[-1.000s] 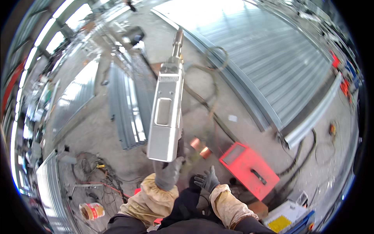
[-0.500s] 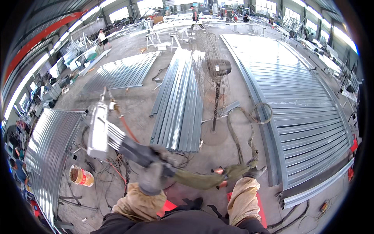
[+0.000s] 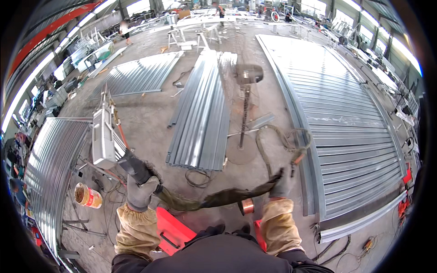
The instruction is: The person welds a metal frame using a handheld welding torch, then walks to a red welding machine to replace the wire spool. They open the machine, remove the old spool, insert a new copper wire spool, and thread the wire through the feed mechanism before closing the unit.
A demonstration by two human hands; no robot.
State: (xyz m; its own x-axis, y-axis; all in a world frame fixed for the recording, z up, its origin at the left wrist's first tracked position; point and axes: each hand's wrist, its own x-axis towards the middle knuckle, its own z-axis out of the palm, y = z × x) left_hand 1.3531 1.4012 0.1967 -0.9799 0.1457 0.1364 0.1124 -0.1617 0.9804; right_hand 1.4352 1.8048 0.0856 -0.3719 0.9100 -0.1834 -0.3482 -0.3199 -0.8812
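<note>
My left hand (image 3: pixel 140 193), in a grey glove, is closed round the black rear end of a handheld welding gun (image 3: pixel 104 136). The gun has a boxy silver-grey body, and its thin tip points away from me. From its back a dark, cloth-sheathed cable (image 3: pixel 214 198) sags across in front of my body. On the right, my gloved right hand (image 3: pixel 279 184) is closed on this cable, which carries on in loops beyond it. A thin orange-red hose (image 3: pixel 122 135) runs along the gun. Tan cuffs cover both my wrists.
Galvanized steel profiles (image 3: pixel 200 123) lie stacked ahead, beside a pedestal fan (image 3: pixel 246 91). A large slatted metal panel (image 3: pixel 350 132) fills the right; another panel (image 3: pixel 54 168) stands left near a bucket (image 3: pixel 88 196). Near my feet are a red case (image 3: pixel 175 232) and a copper-coloured wire spool (image 3: pixel 247 206).
The welding gun has swung left and points more straight away from me. My left hand went left with it. My right hand has risen, lifting the cable, and more of the red case shows.
</note>
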